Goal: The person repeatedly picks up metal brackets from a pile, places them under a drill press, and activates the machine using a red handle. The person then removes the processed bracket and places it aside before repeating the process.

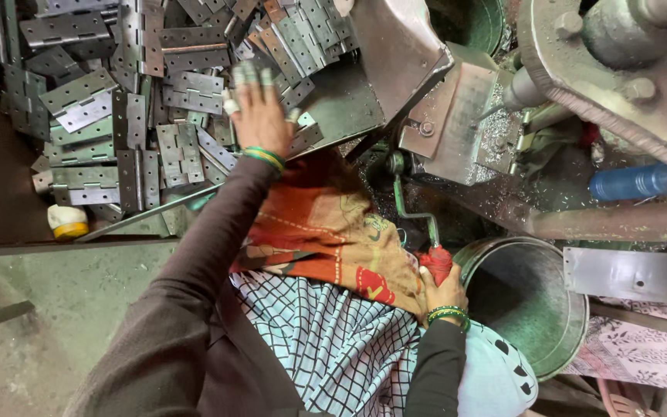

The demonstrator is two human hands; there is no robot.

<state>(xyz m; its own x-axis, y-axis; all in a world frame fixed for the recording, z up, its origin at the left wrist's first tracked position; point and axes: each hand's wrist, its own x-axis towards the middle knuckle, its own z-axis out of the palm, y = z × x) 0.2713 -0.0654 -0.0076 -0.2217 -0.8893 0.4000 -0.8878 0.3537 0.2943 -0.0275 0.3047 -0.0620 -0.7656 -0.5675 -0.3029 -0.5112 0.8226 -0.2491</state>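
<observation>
My left hand [259,112] reaches out over a heap of grey metal hinges [125,100] on a tray, fingers spread and taped at the tips, resting on the hinges near the pile's right edge. Whether it grips one I cannot tell. My right hand [445,292] is closed around the red grip of a green lever handle [414,212] that rises toward the machine. Green bangles sit on both wrists.
A metal machine [457,116] with a chute and bolted plates fills the upper right. A round steel bucket [534,301] stands below it, beside a blue cylinder [634,181]. A small yellow-and-white pot [67,222] sits at the tray's left edge. Orange and checked cloth covers my lap.
</observation>
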